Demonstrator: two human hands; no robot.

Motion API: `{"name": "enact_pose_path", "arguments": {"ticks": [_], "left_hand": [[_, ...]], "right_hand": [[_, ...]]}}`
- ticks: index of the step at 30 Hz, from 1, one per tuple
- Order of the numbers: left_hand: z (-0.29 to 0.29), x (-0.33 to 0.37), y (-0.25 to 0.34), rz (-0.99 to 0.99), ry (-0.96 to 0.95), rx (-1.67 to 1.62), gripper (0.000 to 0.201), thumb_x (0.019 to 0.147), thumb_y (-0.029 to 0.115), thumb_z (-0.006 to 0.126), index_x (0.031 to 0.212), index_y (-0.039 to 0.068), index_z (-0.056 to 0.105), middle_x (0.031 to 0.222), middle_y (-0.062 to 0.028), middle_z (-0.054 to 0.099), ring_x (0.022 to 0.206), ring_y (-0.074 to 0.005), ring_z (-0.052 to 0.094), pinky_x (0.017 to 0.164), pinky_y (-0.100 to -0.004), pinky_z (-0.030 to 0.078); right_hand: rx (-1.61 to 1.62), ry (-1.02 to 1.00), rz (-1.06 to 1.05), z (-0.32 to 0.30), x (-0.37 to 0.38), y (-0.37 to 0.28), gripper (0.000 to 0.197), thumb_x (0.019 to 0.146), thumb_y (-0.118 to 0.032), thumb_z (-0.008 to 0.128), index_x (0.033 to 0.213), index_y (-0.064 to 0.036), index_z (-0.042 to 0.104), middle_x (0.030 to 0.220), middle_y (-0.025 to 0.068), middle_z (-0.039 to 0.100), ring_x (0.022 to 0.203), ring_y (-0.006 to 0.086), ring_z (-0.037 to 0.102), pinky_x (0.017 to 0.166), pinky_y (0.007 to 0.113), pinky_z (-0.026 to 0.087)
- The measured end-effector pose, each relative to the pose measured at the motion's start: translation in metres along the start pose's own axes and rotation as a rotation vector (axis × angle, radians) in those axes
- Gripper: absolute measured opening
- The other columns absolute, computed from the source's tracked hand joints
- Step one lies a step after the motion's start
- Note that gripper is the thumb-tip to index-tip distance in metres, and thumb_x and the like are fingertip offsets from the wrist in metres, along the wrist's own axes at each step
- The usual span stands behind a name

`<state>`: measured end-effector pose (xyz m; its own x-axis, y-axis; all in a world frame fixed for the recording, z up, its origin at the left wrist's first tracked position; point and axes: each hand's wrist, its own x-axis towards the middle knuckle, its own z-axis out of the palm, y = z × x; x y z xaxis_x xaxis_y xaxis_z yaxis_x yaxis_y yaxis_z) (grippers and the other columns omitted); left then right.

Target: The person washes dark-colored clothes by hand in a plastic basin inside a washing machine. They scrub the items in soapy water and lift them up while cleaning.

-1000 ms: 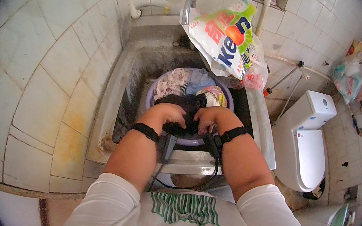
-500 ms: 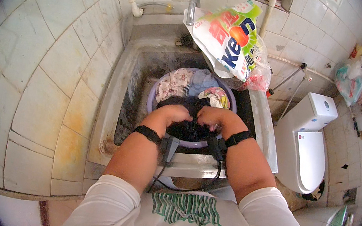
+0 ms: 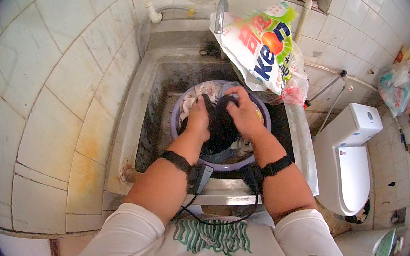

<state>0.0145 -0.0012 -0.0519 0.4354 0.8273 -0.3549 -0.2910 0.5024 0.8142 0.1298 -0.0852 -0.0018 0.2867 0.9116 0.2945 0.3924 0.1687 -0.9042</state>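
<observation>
A lavender basin [image 3: 224, 167] full of clothes sits inside the grey metal sink [image 3: 226, 197]. Over the basin, my left hand [image 3: 197, 120] grips the left side of a black garment [image 3: 221, 129], its fingers wrapped in the cloth. My right hand [image 3: 245, 114] pinches the same garment at its upper right, fingers bent. The black cloth is bunched up between both hands. A pale floral cloth [image 3: 209, 88] shows at the basin's far left. Bluish fabric [image 3: 227, 155] lies along the near side, below the black one. The fingertips are partly hidden by cloth.
A faucet [image 3: 222, 14] rises behind the sink, beside a large white-and-green detergent bag [image 3: 266, 45] on its far right corner. To the right stand a white toilet [image 3: 351, 172] and a hanging plastic bag [image 3: 399, 84]. A black cable [image 3: 216, 216] links the devices strapped at both wrists.
Both hands have moved farther out over the basin, drawing the black garment up and away from me. Bluish fabric at the basin's near side has come into sight.
</observation>
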Motion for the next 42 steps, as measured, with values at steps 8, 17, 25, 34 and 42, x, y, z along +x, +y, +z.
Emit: {"name": "enact_pose_path", "arguments": {"ticks": [8, 17, 25, 34, 42], "left_hand": [[0.036, -0.019, -0.012, -0.284, -0.19, -0.296, 0.036, 0.091, 0.037, 0.042, 0.104, 0.007, 0.057, 0.102, -0.0108, 0.062, 0.089, -0.0265, 0.06, 0.079, -0.04, 0.049], [0.027, -0.011, -0.019, -0.263, -0.166, -0.241, 0.035, 0.092, 0.036, 0.042, 0.107, 0.007, 0.056, 0.105, -0.0128, 0.061, 0.094, -0.0265, 0.059, 0.083, -0.0417, 0.047], [0.027, -0.011, -0.017, -0.3, -0.321, -0.278, 0.041, 0.091, 0.04, 0.044, 0.11, 0.005, 0.055, 0.104, -0.0115, 0.061, 0.093, -0.0238, 0.059, 0.082, -0.0366, 0.047], [0.011, -0.001, -0.015, -0.202, -0.26, -0.346, 0.04, 0.093, 0.041, 0.038, 0.106, 0.007, 0.056, 0.103, -0.0096, 0.06, 0.095, -0.0235, 0.057, 0.086, -0.0372, 0.044], [0.022, -0.006, -0.015, -0.32, -0.24, -0.285, 0.037, 0.093, 0.037, 0.041, 0.108, 0.006, 0.055, 0.102, -0.0106, 0.061, 0.093, -0.0239, 0.058, 0.082, -0.0379, 0.047]], "right_hand": [[-0.444, -0.091, -0.004, 0.003, 0.0, 0.018, 0.028, 0.084, -0.019, 0.052, 0.107, -0.0035, 0.046, 0.089, 0.0295, 0.058, 0.086, 0.045, 0.056, 0.077, 0.048, 0.045], [-0.521, 0.025, 0.049, 0.012, -0.004, 0.004, 0.025, 0.084, -0.02, 0.05, 0.101, -0.0013, 0.048, 0.085, 0.0293, 0.059, 0.083, 0.0467, 0.056, 0.075, 0.051, 0.044], [-0.513, 0.059, 0.028, 0.011, 0.005, 0.011, 0.024, 0.083, -0.019, 0.051, 0.094, 0.0029, 0.051, 0.075, 0.0297, 0.056, 0.078, 0.0473, 0.054, 0.07, 0.049, 0.043], [-0.448, -0.031, -0.021, 0.021, -0.005, 0.001, 0.024, 0.082, -0.018, 0.053, 0.097, -0.0021, 0.043, 0.079, 0.0273, 0.055, 0.079, 0.0446, 0.055, 0.069, 0.047, 0.042], [-0.531, 0.021, 0.045, 0.014, 0.004, 0.018, 0.024, 0.084, -0.019, 0.049, 0.099, -0.0002, 0.045, 0.082, 0.0308, 0.058, 0.079, 0.0465, 0.057, 0.073, 0.052, 0.044]]}}
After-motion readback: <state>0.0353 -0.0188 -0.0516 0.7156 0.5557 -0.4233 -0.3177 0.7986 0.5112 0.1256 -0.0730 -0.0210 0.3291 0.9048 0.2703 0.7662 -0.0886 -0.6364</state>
